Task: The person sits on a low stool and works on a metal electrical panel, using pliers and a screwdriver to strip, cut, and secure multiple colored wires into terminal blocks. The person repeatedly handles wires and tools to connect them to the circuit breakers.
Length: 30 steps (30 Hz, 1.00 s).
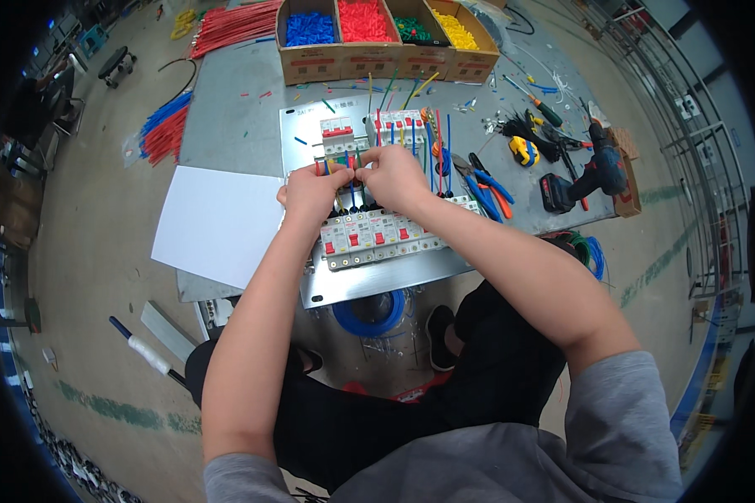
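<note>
Wires rise above a grey table on beige floor.

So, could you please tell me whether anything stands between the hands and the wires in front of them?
Nothing visible does: the left hand and right hand are both right at the coloured wires rising behind the lower breaker row. Exactly what they pinch is hidden.

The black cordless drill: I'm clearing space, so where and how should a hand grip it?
Probably by its narrow black handle, from above: it joins the bulky battery to the motor body, and a brown cardboard box crowds the right side.
</note>
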{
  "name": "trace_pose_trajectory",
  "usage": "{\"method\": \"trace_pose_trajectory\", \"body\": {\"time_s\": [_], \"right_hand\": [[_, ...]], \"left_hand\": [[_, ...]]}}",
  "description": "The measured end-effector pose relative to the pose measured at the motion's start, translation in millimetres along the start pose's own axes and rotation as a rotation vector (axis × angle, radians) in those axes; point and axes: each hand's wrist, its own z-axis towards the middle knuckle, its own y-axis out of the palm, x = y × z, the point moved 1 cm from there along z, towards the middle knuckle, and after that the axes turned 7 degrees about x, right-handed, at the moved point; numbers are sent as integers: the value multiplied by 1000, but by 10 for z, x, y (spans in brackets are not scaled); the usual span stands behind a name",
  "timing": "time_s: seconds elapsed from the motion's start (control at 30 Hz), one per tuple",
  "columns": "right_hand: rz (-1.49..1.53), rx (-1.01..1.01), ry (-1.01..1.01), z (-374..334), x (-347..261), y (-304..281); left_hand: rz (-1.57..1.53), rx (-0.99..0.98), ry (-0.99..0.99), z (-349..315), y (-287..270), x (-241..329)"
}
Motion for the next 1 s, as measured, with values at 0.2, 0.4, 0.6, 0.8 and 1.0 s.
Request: {"method": "trace_pose_trajectory", "body": {"time_s": [0.2,0.4,0.6,0.8,1.0], "right_hand": [[-1,-4,-8,-50,-68,-20],[-18,-25,-7,-71,-90,-25],[-155,-57,-186,20,-45,-170],[-227,29,-48,251,9,-1357],[-676,-334,89,471,1196,-1838]], "left_hand": [[-20,4,3,56,4,-81],[-10,0,7,62,2,-98],[17,-58,20,48,-35,-76],[358,510,692,-175,-171,-24],[236,88,501,-446,-22,14]]}}
